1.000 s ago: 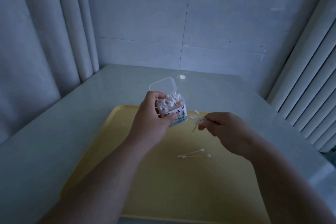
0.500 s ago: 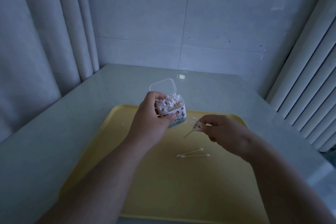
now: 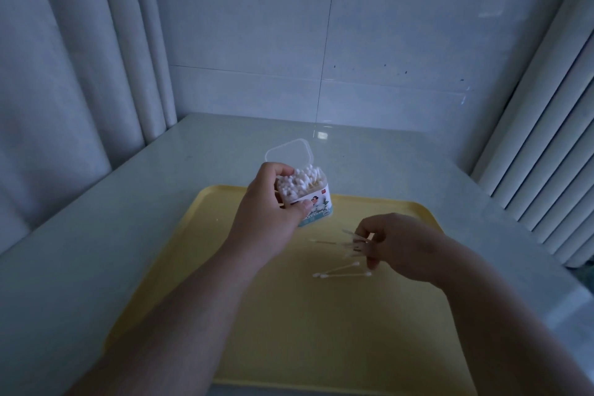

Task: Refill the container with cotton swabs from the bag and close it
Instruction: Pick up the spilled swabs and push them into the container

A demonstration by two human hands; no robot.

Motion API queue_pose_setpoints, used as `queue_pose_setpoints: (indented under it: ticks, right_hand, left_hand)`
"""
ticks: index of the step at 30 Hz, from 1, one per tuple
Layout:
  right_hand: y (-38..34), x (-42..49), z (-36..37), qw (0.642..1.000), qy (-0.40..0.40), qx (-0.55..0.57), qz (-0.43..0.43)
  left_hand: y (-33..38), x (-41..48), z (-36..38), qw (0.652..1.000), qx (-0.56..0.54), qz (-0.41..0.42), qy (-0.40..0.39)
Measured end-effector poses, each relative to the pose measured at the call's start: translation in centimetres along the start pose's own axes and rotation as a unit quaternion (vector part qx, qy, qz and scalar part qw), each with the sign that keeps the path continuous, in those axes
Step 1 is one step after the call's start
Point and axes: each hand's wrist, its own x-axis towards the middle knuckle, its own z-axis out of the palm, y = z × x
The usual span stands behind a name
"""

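The left hand (image 3: 270, 215) grips the container (image 3: 316, 202) from its left side, fingers curled round the far wall and thumb pressed on the printed label. It holds the container up over the far part of the yellow tray (image 3: 180, 267), much where it was a second ago. The clear lid (image 3: 289, 153) stands open, hinged back on the far side, and the container is packed with upright cotton swabs (image 3: 300, 178), their white tips showing at the mouth.

The right hand (image 3: 408, 246) has changed place. A second ago it was just right of the container, with its swab tips close to the label. Now it is nearer and lower over the tray, apart from the container. Its fingers are curled and pinch a small bunch of swabs (image 3: 355, 239), which fan out to the left and are blurred, so I cannot count them.

Two loose swabs (image 3: 340, 272) lie on the tray just below that hand, crossed at their left ends, as they lay before. The tray rests on a pale table (image 3: 112, 219) set against a tiled wall.
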Motion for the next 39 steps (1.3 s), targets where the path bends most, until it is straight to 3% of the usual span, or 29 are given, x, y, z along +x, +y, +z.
queue_pose_setpoints:
  ticks: [16,21,29,33,36,39]
  right_hand:
    - [0.2,-0.1,-0.5,0.998,0.000,0.064,0.004]
    - [-0.1,-0.2,-0.7,0.992,0.001,0.128,0.014]
    - [-0.6,-0.3,-0.4,0.993,-0.006,0.104,0.049]
    - [-0.8,-0.1,-0.4,0.996,-0.029,0.025,0.077]
    - [-1.2,-0.1,-0.8,0.991,-0.034,0.047,0.123]
    - [-1.1,0.0,-1.0,0.996,-0.032,0.027,0.084]
  left_hand:
    - [0.0,0.0,0.2,1.000,0.006,-0.007,-0.006]
    - [0.0,0.0,0.2,1.000,0.009,-0.010,-0.009]
    - [0.1,-0.1,0.3,1.000,0.006,-0.010,-0.007]
    - [0.1,-0.1,0.3,1.000,0.009,-0.009,-0.008]
    - [0.2,-0.1,0.3,1.000,0.009,-0.006,-0.009]
    - [0.2,-0.2,0.2,1.000,0.007,-0.005,-0.010]
